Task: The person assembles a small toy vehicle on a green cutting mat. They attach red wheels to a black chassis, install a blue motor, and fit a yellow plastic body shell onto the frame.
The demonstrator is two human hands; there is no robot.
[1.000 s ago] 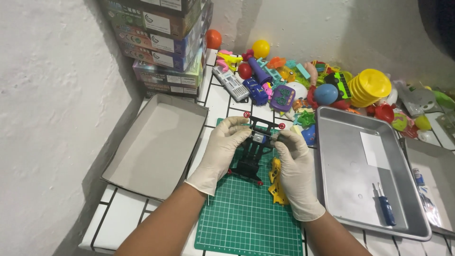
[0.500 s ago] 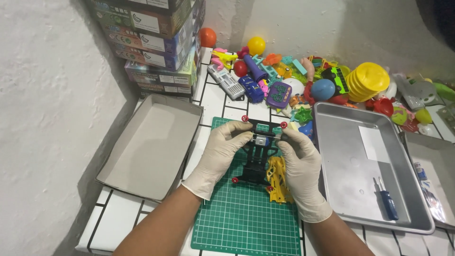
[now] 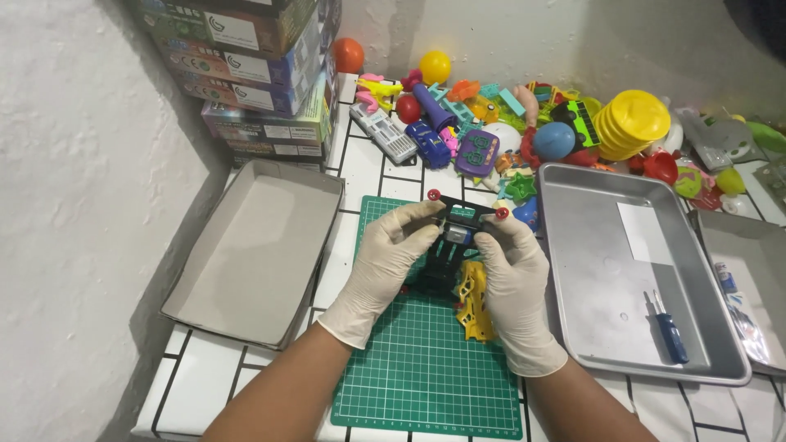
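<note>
Both of my hands wear pale latex gloves and hold a small black toy car chassis (image 3: 455, 237) with red wheel hubs over a green cutting mat (image 3: 426, 360). My left hand (image 3: 385, 262) grips its left side with thumb and fingers. My right hand (image 3: 514, 282) grips its right side, the fingers pinched near a blue part at the middle. A yellow toy car body shell (image 3: 475, 301) lies on the mat just under my right palm.
A grey cardboard box lid (image 3: 254, 245) lies left of the mat. To the right, a metal tray (image 3: 606, 245) holds a blue screwdriver (image 3: 669, 330) and a white paper. A heap of colourful toys (image 3: 524, 123) fills the back. Stacked boxes (image 3: 254, 65) stand at the back left.
My hands and the chassis stay in nearly the same place; the fingers shift slightly on the chassis. The camera has dipped a little.
</note>
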